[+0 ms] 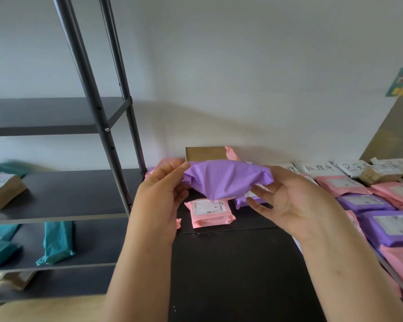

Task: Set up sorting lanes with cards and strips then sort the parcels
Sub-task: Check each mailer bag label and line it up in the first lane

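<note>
The black table [230, 263] has bare surface in its near half. This is the widest room for moving. The shelf rack [96, 117] bounds the left side, and its uprights stand close to the left hand's path. The sorted rows [368, 203] of pink and purple parcels fill the right edge, below the handwritten cards [319, 168].

The purple parcel [226, 178] is held in the air above the table's far half. Its film is creased and it sags in the middle, so it appears to be soft, light and somewhat slippery. Support both ends. Do not hold it by a single corner.

The left hand [158, 196] pinches the left end. The right hand [296, 205] holds the right end with its fingers curled beneath. A pink parcel [208, 212] lies directly below the purple parcel.
</note>
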